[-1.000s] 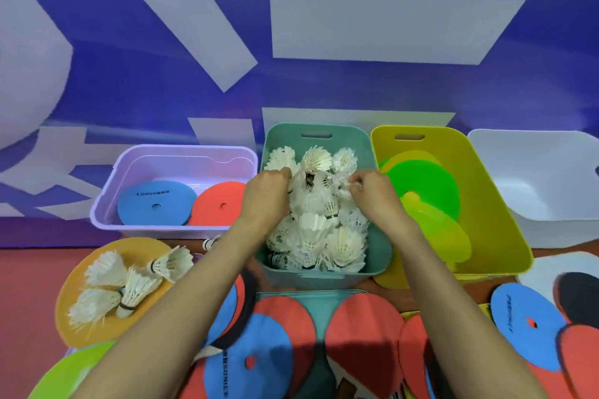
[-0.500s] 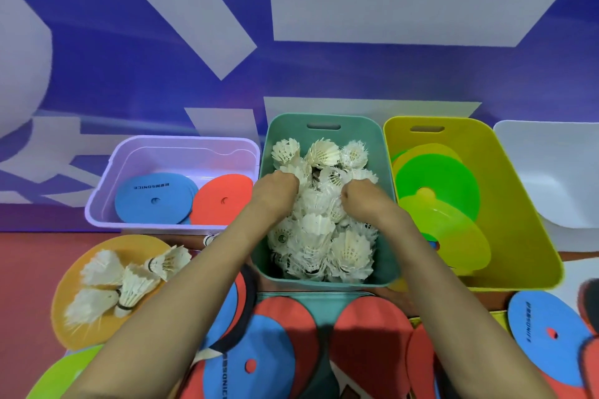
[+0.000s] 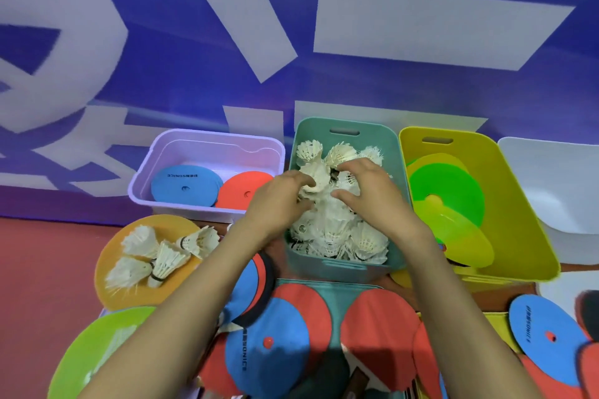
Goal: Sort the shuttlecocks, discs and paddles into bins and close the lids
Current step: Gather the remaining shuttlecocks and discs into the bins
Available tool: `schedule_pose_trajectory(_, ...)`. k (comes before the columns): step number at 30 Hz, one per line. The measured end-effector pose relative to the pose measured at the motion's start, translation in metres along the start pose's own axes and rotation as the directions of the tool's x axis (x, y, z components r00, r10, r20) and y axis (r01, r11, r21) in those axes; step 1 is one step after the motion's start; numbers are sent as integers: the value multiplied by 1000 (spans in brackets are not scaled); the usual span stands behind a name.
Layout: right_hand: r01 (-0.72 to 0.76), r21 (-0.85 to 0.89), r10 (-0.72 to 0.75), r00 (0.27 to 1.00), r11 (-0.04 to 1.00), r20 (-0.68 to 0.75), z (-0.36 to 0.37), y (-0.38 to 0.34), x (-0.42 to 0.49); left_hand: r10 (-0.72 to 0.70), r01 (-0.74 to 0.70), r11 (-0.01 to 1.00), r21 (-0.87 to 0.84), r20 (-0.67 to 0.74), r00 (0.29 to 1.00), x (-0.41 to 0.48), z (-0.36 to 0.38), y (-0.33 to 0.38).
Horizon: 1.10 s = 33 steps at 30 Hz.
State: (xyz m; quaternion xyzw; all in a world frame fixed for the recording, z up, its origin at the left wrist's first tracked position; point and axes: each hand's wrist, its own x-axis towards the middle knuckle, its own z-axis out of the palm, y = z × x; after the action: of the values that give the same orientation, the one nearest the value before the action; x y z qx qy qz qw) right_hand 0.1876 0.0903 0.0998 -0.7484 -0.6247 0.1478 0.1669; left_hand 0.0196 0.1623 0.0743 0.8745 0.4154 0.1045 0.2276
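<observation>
Head view: both forearms reach into the teal bin point(image 3: 343, 269), which stands between the lilac bin point(image 3: 207, 139) and the yellow bin point(image 3: 518, 204) and is heaped with white shuttlecocks point(image 3: 366, 240); the left grip point(image 3: 278, 201) has its fingers curled onto the top shuttlecock point(image 3: 312, 176) at the crown of the heap; the right grip point(image 3: 372, 197) arches over the pile beside it, thumb spread from the fingers, and whether it holds one or only steadies the heap I cannot tell. Four loose shuttlecocks point(image 3: 165, 257) lie apart on an orange disc point(image 3: 110, 256) to the left, outside any bin. A blue disc point(image 3: 186, 186) and a red disc point(image 3: 246, 191) lie in the lilac bin, green discs point(image 3: 447, 188) in the yellow one; red paddles point(image 3: 379, 327) and another blue disc point(image 3: 265, 343) are spread in the foreground. The shuttlecocks look nearly weightless, and their feather skirts are likely brittle and would bend if pressed flat; better to take each by the cork end or cup the skirt loosely, nesting them rather than packing them down. The heap rises about to the rim, so the lid may crush the top ones unless they are settled first.
</observation>
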Motion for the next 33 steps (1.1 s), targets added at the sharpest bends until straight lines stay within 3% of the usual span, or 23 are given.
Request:
schedule_pose_trajectory(3, 148, 81, -145, 989, 986, -36, 12, -43, -12, -126, 97, 984, -152, -194, 973, -43, -14, -31)
schedule_pose_trajectory(5, 226, 89, -225, 974, 970, -21, 27, -70, -16, -208, 170, 971, -169, -239, 948, -68, -20, -61)
schedule_pose_trajectory(10, 317, 124, -329, 939, 940, 96, 82, -125, -17, -331, 322, 944, -76, -193, 924, -121, -23, -134)
schedule_pose_trajectory(15, 188, 127, -222, 910, 974, 350, 153, -152, -7, -474, 472, 880, -41, -67, 878, -149, -13, -187)
schedule_pose_trajectory(19, 53, 181, -130, 888, 982, 440, 192, -163, -2, -410, 416, 909, 38, -110, 905, -153, -3, -209)
schedule_pose_trajectory(23, 31, 186, -107, 904, 982, 414, 217, -168, -1, -303, 326, 925, 193, -138, 943, -151, 6, -216)
schedule_pose_trajectory(33, -40, 285, -13, 984, 958, 180, 209, -159, -7, -275, 301, 906, 298, -127, 953, -138, 22, -210)
